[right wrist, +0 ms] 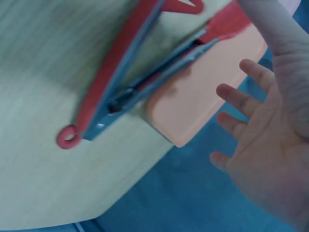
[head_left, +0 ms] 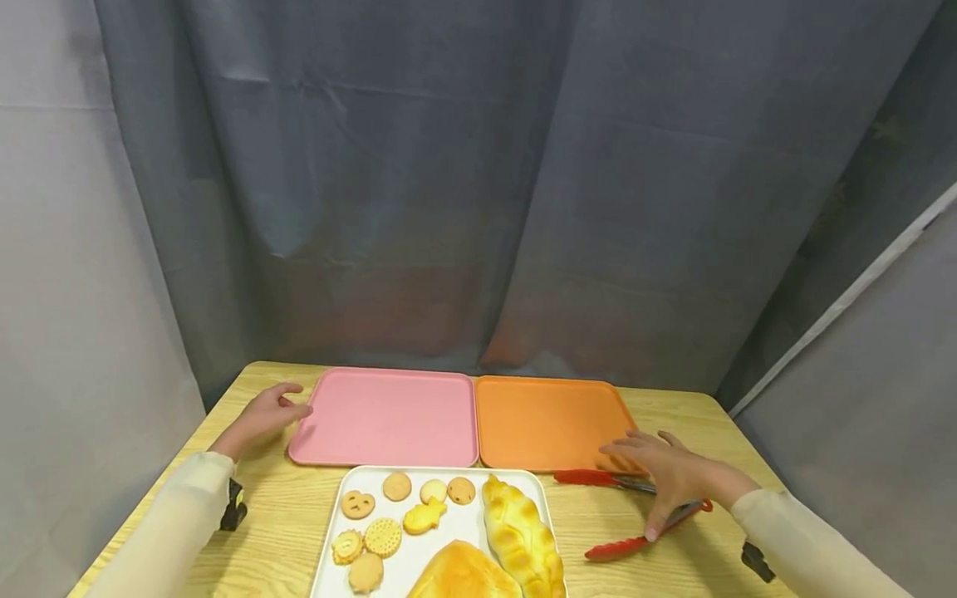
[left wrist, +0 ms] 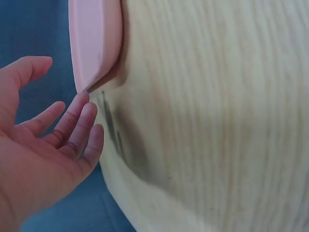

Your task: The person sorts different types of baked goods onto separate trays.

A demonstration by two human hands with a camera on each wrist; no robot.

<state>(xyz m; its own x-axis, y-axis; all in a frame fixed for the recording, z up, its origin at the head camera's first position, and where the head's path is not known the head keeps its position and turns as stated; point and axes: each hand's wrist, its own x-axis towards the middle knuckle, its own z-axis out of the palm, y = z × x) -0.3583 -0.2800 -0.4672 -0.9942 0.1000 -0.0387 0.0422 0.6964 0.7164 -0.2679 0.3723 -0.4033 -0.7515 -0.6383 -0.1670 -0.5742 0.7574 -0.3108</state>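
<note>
My left hand (head_left: 262, 418) is at the left edge of the pink tray (head_left: 396, 415), fingers relaxed and spread, holding nothing. In the left wrist view its fingertips come close to the corner of that tray (left wrist: 99, 43). Over a pair of red-and-metal tongs (head_left: 616, 550) hovers my right hand (head_left: 680, 475), thumb and fingers wide apart. The tongs lie spread on the table, and the thumb overlaps their near arm. In the right wrist view, the loosely bent fingers (right wrist: 239, 100) are apart from the tongs (right wrist: 113, 67), by the orange tray (right wrist: 193, 99).
The orange tray (head_left: 553, 419) stands beside the pink one. In front, a white tray (head_left: 441, 531) bears several cookies (head_left: 383, 537), a fish-shaped one (head_left: 424, 517), a braided bread (head_left: 522, 531) and a rounded bread (head_left: 467, 573). Grey curtains (head_left: 389, 183) enclose the wooden table (head_left: 280, 507).
</note>
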